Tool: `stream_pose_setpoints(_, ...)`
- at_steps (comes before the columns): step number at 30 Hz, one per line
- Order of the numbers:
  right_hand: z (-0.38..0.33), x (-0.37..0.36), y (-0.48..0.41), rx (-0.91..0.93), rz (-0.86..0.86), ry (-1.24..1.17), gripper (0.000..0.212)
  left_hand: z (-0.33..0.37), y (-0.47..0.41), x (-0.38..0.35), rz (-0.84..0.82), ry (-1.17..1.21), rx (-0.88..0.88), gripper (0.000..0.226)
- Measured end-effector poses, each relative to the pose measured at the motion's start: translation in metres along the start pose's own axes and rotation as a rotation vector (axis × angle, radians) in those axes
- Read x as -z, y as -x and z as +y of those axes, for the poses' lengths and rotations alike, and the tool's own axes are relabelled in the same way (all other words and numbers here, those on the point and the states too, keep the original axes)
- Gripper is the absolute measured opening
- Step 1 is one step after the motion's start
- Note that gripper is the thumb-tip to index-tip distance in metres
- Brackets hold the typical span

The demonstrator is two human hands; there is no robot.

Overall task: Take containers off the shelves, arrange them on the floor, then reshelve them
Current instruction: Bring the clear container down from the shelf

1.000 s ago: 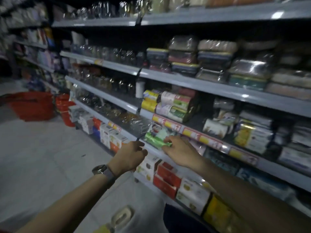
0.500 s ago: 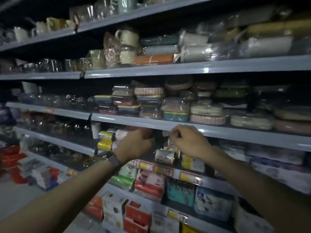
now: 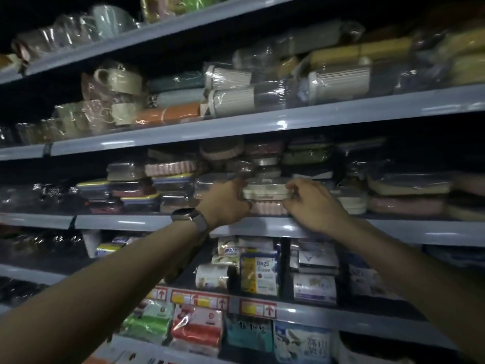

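Dim shop aisle, grey shelves [image 3: 262,122] packed with wrapped goods from top to bottom. Your middle shelf [image 3: 131,223] carries stacks of wrapped containers [image 3: 136,190]. Both your arms reach up to it. Your left hand [image 3: 225,200] grips the left end of a cream container [image 3: 265,191], fingers curled round it. Your right hand [image 3: 312,206] pinches its right end. That container sits at the shelf front, on top of a pink container [image 3: 267,208]. You wear a watch [image 3: 186,215] on your left wrist.

Only "Bags" reads clearly, on a blue-and-yellow packet [image 3: 258,270].
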State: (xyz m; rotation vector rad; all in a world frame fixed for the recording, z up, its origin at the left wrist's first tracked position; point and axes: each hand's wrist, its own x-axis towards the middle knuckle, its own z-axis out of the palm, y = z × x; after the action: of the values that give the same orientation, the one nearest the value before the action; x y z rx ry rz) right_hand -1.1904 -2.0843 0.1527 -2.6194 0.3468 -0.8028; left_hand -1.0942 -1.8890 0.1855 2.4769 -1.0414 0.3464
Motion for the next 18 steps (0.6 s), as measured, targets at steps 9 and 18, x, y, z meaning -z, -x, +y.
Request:
stream_pose_setpoints(9, 0.025, 0.001, -0.041, -0.039, -0.114, 0.0, 0.08, -0.002, -0.07, -0.012, -0.115, -0.307, -0.145, 0.075)
stream_pose_setpoints(18, 0.022, -0.008, -0.069, -0.062, -0.279, -0.003, 0.097, -0.018, -0.085, -0.03, -0.095, -0.31, -0.224, 0.067)
